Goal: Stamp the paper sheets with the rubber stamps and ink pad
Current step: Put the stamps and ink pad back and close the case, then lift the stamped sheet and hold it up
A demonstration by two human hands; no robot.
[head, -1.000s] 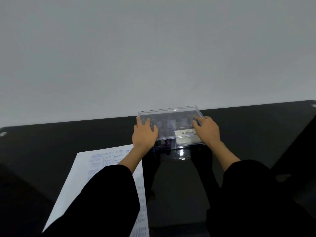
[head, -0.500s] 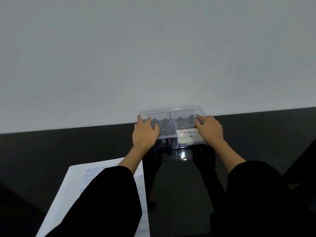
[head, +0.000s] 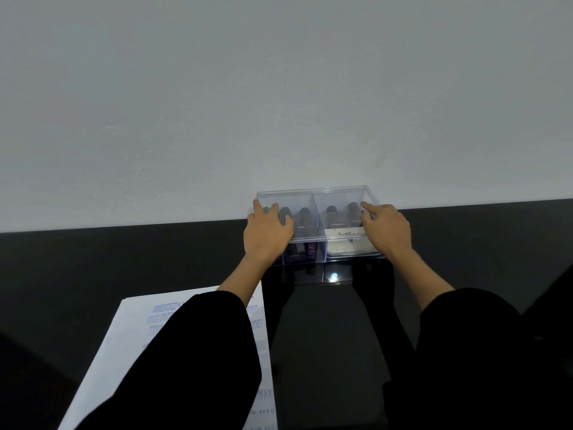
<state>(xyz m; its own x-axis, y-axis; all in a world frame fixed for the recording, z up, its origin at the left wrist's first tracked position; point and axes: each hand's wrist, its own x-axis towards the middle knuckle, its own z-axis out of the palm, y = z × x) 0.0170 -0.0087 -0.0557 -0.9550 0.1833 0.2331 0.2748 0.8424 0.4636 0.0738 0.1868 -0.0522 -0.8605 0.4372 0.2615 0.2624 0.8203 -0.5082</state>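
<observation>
Reaching forward, left hand point(head: 266, 234), right hand point(head: 387, 231) press spread fingers on clear box point(head: 338, 197) lid.

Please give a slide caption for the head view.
Left hand and right hand rest on a clear box holding rubber stamps and an ink pad; printed paper lies nearer, left.

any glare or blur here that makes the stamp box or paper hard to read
Head view: one bright glare spot on the glossy black table just in front of the clear box; the table mirrors the forearms. Head view: dim light leaves the rubber stamps as dark shapes; the blue print on the paper sheet is soft, barely legible.
</observation>
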